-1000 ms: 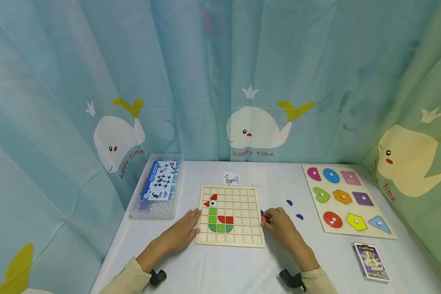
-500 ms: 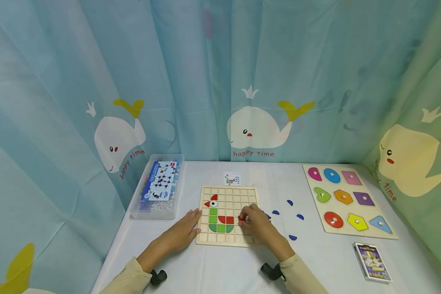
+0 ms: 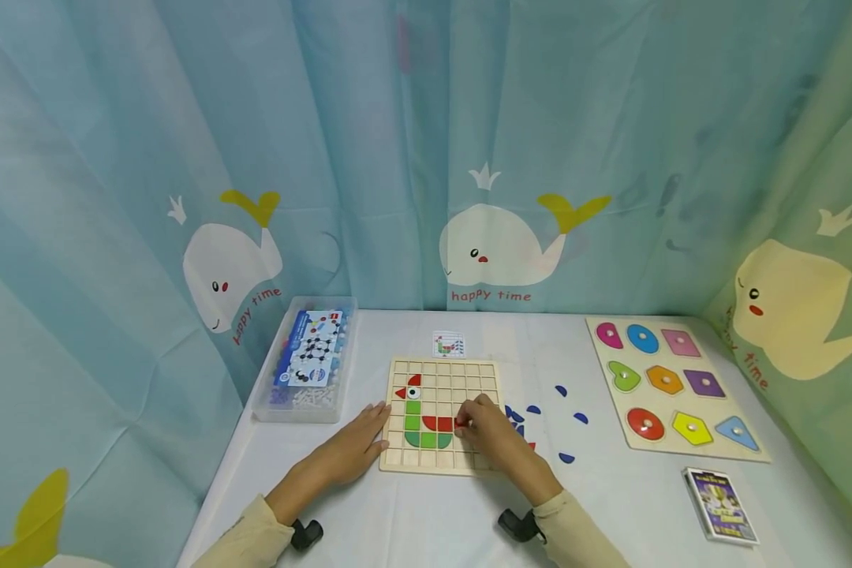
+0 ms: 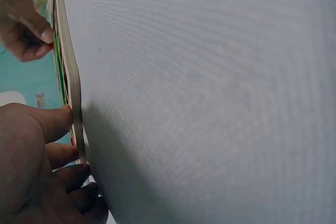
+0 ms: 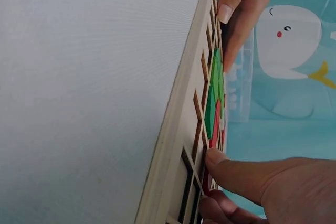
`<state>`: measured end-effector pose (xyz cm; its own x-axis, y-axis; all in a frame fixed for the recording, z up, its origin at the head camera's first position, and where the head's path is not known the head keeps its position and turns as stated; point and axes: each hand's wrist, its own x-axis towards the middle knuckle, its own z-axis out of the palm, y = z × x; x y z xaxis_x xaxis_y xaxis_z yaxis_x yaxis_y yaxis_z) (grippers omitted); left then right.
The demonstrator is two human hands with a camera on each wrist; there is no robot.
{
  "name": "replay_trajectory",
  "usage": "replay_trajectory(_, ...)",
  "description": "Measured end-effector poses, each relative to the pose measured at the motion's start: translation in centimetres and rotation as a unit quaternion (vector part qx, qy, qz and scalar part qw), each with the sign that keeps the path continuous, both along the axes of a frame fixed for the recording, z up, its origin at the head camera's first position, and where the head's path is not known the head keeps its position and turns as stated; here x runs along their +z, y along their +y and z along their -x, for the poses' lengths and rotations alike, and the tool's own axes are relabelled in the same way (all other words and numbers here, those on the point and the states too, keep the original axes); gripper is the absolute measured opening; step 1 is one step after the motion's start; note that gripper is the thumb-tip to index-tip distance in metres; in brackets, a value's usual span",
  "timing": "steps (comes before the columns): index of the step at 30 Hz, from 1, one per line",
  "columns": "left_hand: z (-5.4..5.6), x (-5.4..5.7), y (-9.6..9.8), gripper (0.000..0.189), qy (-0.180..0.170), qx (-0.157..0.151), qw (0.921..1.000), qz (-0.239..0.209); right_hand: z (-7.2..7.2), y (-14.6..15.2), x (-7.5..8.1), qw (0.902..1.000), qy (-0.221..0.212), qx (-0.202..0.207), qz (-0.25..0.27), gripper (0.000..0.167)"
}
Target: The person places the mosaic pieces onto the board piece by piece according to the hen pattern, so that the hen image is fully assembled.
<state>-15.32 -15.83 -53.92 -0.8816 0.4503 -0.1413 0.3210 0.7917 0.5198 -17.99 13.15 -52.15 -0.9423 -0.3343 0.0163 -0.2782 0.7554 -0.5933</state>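
A wooden grid board [image 3: 433, 461] lies in the middle of the table. On its left side, red and green tiles [image 3: 412, 422] and a round eye tile [image 3: 413, 393] form a bird. My left hand [image 3: 349, 447] rests along the board's left edge, thumb and fingers extended against the rim in the left wrist view. Over the board's right half, my right hand [image 3: 488, 428] pinches a small red tile [image 5: 206, 178] between thumb and fingers. That tile is at a cell just right of the red square in the bird's body; the fingers hide most of its shape.
Blue half-round tiles [image 3: 581, 418] lie scattered right of the board. A picture card [image 3: 449, 345] sits behind it. A clear box [image 3: 305, 363] stands left, a shape puzzle board [image 3: 646, 402] right, and a card pack [image 3: 720, 506] at front right.
My right hand has come left from beside the board onto its grid with the red tile, uncovering blue tiles on the table. My left hand has stayed at the board's left edge.
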Motion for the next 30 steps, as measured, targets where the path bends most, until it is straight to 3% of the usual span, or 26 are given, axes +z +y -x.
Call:
replay_trajectory(8, -0.1, 0.1, 0.1, 0.063, 0.001, 0.000, 1.0000, -0.002, -0.3, 0.4, 0.2, 0.9994, 0.024, 0.025, 0.002, 0.015)
replay_trajectory(17, -0.2, 0.5, 0.2, 0.063, -0.010, 0.011, 0.9999, 0.002, -0.3, 0.9, 0.3, 0.9991, 0.034, 0.023, -0.004, 0.013)
replay_trajectory(22, -0.3, 0.6, 0.2, 0.063, -0.011, 0.011, 0.9999, -0.001, -0.7, 3.0, 1.2, 0.9998, 0.013, -0.010, -0.009, 0.013)
replay_trajectory(30, -0.2, 0.4, 0.1, 0.064, -0.008, 0.009, 0.9999, 0.008, -1.4, 8.6, 2.7, 0.9961, -0.034, -0.065, -0.049, 0.032)
